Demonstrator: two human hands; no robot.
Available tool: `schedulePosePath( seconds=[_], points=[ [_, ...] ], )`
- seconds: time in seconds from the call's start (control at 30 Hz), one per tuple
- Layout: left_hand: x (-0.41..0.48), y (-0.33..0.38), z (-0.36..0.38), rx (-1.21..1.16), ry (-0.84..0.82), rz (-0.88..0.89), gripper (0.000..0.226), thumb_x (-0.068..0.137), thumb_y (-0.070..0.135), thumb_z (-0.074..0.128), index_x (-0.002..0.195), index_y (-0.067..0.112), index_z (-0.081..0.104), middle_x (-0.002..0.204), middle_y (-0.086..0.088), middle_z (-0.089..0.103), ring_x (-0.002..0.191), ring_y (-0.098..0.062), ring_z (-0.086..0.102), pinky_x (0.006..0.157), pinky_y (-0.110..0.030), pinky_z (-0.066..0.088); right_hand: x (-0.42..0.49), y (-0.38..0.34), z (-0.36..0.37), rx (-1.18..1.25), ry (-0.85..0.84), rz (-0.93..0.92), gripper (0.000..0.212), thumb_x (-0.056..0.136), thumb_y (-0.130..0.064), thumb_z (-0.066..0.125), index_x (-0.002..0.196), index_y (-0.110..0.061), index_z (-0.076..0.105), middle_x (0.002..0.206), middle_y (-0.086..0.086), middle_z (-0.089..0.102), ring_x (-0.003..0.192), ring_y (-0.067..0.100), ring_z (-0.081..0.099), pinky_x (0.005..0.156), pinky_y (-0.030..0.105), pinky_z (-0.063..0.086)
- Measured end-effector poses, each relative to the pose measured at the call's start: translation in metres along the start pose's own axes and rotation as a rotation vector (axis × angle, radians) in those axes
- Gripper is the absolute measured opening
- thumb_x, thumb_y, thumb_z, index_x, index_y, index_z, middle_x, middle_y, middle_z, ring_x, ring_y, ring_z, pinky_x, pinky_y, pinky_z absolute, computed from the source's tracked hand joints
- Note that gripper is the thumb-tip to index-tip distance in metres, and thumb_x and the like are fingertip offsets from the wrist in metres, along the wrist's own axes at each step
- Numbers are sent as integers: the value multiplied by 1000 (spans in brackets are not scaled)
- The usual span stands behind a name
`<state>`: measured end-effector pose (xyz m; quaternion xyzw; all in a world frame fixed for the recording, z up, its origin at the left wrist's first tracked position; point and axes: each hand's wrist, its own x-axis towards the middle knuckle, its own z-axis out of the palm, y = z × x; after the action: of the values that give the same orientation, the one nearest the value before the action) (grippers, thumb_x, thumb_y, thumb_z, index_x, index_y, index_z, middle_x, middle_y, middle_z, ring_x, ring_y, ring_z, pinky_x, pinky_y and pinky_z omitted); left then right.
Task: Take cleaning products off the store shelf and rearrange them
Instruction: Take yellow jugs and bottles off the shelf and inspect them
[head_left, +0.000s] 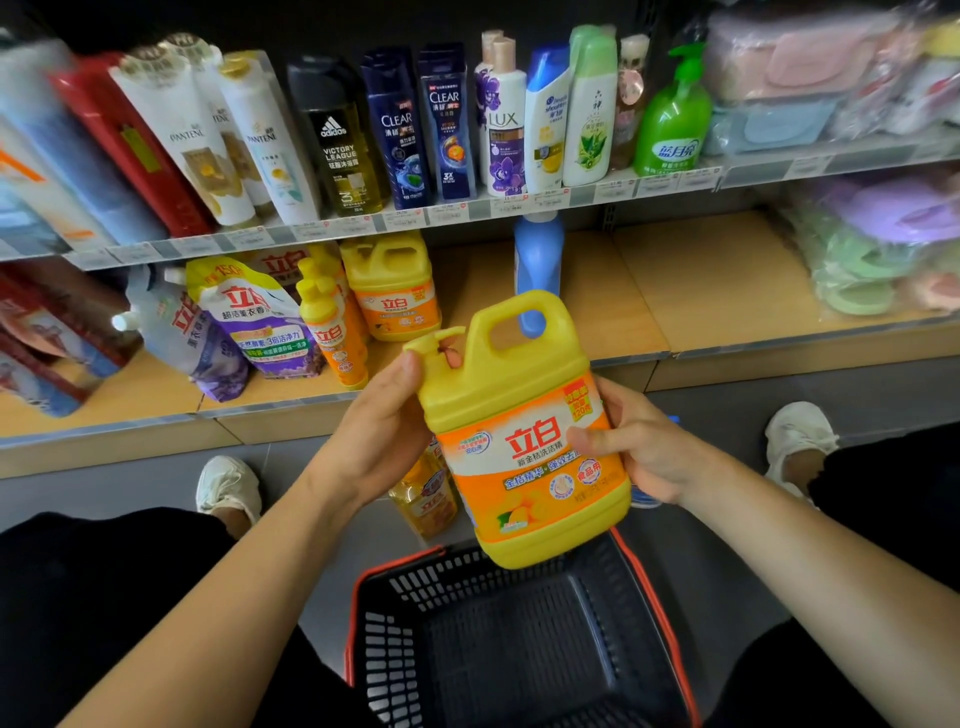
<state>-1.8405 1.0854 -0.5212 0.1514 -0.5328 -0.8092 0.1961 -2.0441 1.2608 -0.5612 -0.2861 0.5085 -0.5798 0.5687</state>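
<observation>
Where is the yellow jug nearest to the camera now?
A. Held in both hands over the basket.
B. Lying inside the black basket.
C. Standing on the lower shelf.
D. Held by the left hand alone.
A: the left hand grips the yellow jug near its cap, the right hand grips its label side, over the basket.

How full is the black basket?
Empty, as far as visible: the black basket shows only bare mesh; left hand and right hand hold the yellow jug above it.
</observation>
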Motion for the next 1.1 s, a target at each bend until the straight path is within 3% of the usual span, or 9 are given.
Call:
schedulePosePath(
  seconds=[0.13,0.23,0.4,0.5,0.6,0.73,0.8,0.9,1.1],
  points=[
    [-1,-1,3,46,107,52,28,91,31,65,109,10,63,123,-11,66,115,-27,63,99,-49,52,-1,2,0,-5,21,-29,79,64,-19,91,135,-16,57,130,17,66,119,39,64,99,61,51],
    [3,-11,6,128,319,65,30,97,10,58,126,0,61,130,-22,63,121,-38,61,106,-60,47,-1,3,5,-93,52,-87,70,72,-9,83,136,-17,56,127,17,68,118,38,65,99,63,50],
    [4,-23,11,323,496,121,27,103,17,55,129,17,58,127,-12,64,118,-30,63,98,-51,55,-1,8,16,-158,99,-149,80,67,-13,89,139,-20,54,125,13,70,116,34,67,97,60,52],
    [3,-19,7,278,440,111,36,98,33,56,132,21,59,131,-5,63,119,-23,64,96,-46,56,1,8,14,-109,95,-136,80,66,-13,89,139,-19,55,125,16,69,116,37,66,97,62,51],
    [3,-11,3,154,353,109,28,99,35,50,108,28,76,142,-19,55,130,-36,55,108,-58,46,2,8,10,-63,86,-124,72,69,-11,86,136,-19,58,125,17,69,116,38,66,96,62,52],
    [2,-9,-2,45,325,86,37,105,29,43,125,11,68,126,-27,60,113,-39,54,109,-59,40,3,6,8,6,74,-102,64,70,-16,86,130,-23,63,127,16,68,116,39,66,93,58,54],
    [2,-11,-3,32,332,84,38,104,28,45,130,9,65,117,-22,59,105,-34,52,102,-56,45,4,6,9,27,86,-98,63,69,-19,87,128,-23,65,126,15,69,116,38,66,90,54,57],
    [2,-19,-1,90,337,48,37,105,36,46,129,18,66,107,-6,72,92,-17,69,76,-28,56,5,5,10,49,129,-111,70,66,-20,88,131,-19,61,126,15,69,116,39,66,93,58,55],
    [-5,-43,7,186,241,-212,53,86,60,58,124,23,67,118,-4,74,102,-19,73,78,-33,60,5,-3,9,87,224,-146,72,64,-24,90,130,-19,62,124,13,70,113,36,68,92,57,55]
  ],
)
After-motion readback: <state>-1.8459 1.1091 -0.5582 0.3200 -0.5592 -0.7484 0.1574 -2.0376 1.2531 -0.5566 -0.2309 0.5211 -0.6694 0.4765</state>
